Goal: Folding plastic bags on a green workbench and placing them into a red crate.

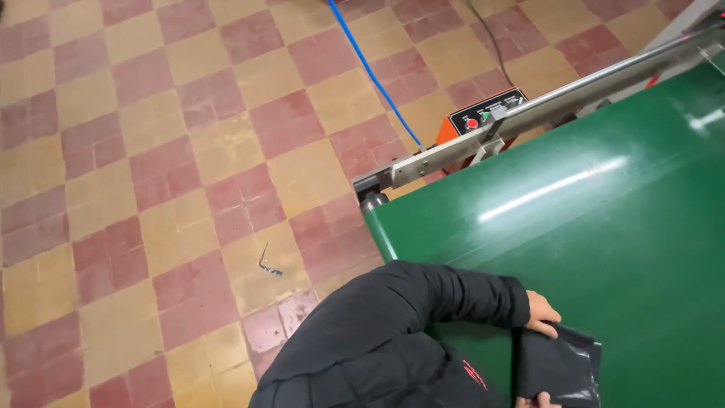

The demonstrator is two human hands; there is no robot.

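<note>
While both hands (542, 313) grip glossy black bag (563, 366); smooth green belt (589, 219).

This is a small workshop or packing floor rather than a home. A wide green conveyor belt (589, 227) fills the right side, running over an end roller (372, 202) inside a bare metal side rail (529, 113). An orange control box (483, 117) with a red button is fixed under the rail. A blue cable (374, 75) and a dark cable (491, 38) trail loose across a worn floor of red and yellow checkered tiles (151, 189), where a small hex key (266, 261) lies dropped.
</note>
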